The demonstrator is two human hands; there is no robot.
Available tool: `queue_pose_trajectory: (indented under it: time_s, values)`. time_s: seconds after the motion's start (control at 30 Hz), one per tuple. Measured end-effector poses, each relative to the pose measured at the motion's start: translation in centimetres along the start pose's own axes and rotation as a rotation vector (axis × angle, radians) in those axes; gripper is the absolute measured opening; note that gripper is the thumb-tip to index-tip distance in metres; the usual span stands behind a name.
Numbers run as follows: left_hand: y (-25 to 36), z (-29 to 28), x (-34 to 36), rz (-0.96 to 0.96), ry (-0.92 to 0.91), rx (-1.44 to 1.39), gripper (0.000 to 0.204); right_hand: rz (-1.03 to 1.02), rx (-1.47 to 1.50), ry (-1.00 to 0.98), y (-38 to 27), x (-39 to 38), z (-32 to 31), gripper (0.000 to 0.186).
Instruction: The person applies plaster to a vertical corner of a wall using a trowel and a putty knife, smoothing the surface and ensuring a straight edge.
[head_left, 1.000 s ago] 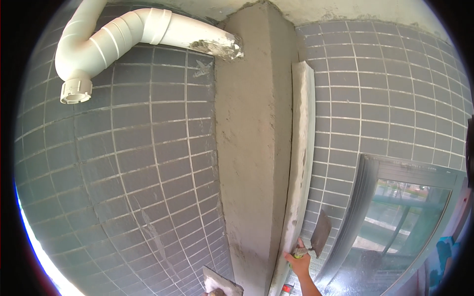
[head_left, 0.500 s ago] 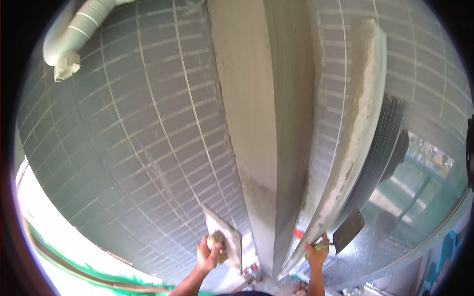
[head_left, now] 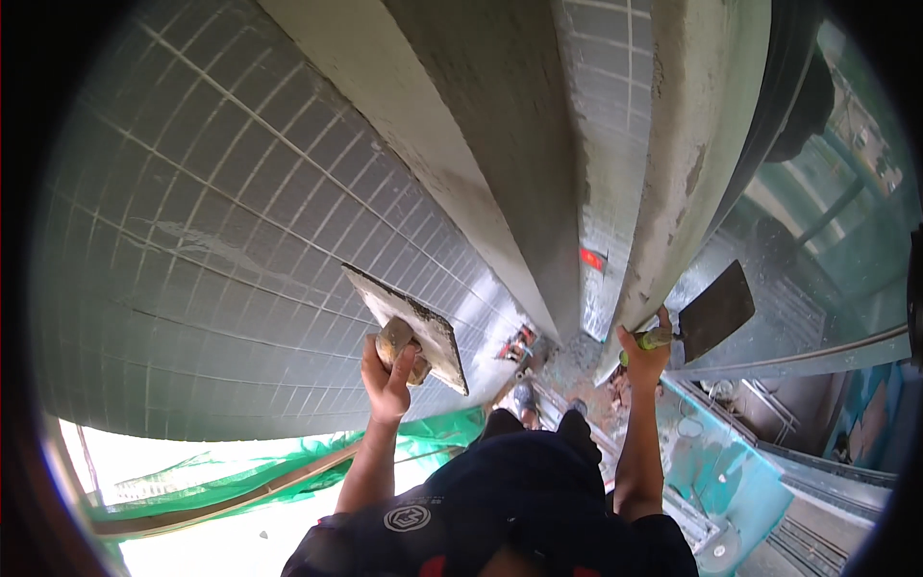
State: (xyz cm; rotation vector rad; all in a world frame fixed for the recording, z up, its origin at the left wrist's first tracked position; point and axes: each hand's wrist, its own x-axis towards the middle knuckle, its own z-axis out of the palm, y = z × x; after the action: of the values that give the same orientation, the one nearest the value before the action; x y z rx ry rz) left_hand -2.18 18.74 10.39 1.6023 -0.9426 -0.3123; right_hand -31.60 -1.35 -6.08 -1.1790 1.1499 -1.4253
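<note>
My left hand (head_left: 386,380) is closed round the worn, thick handle of a plastering float (head_left: 423,332). Its pale rectangular plate is tilted, with dark, crusted edges, in front of the grey tiled wall. On the right, my right hand (head_left: 646,354) grips the green handle of a trowel (head_left: 719,310), whose flat dark blade points up and to the right. That hand is beside the lower end of a narrow cement-faced upright (head_left: 678,183); whether it touches it I cannot tell. Between the two tools stands a grey cement-coated column (head_left: 500,144).
Grey tiled wall (head_left: 240,212) spreads along the left. Green netting (head_left: 288,471) and a pole run below it. Window glass (head_left: 817,240) is at the right. A red object (head_left: 591,258) shows beside the column. Debris lies on the floor (head_left: 577,361) near my feet.
The view has tipped downward, bringing my torso, legs and the floor into sight. Both hands sit higher in the picture, still holding the float and the trowel.
</note>
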Motion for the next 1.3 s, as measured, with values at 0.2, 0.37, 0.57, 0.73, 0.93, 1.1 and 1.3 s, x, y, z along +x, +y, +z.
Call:
queue_pose_trajectory:
  time_s: [0.2, 0.37, 0.57, 0.73, 0.93, 1.1, 1.3]
  values:
    - [-2.1, 0.6, -1.2, -0.188, -0.037, -0.077, 0.017, -0.089, -0.279, -0.082, 2.6, -1.5, -2.0, 0.073]
    - [-3.2, 2.5, -1.3, -0.222, -0.115, -0.048, 0.018, 0.125, -0.168, -0.045, 6.8, -3.8, -5.1, 0.071]
    - [-4.5, 5.0, -1.4, -0.321, -0.276, 0.069, 0.021, 0.206, -0.314, 0.111, 6.9, -6.2, -9.4, 0.05]
    - [-7.4, 8.4, -2.8, -0.407, -0.41, -0.116, 0.027, 0.28, -0.574, 0.223, 9.7, -7.0, -14.1, 0.044]
    - [-9.0, 11.4, -2.0, -0.436, -0.657, -0.207, 0.034, 0.215, -0.585, 0.537, 13.6, -6.8, -15.7, 0.057]
    - [-9.1, 13.6, -1.0, -0.434, -0.787, -0.186, 0.031, 0.375, -0.631, 0.674, 14.8, -8.1, -17.9, 0.074]
    - [-13.7, 14.6, -2.0, -0.516, -0.803, -0.072, 0.024, 0.413, -0.731, 0.821, 17.5, -10.8, -21.3, 0.071]
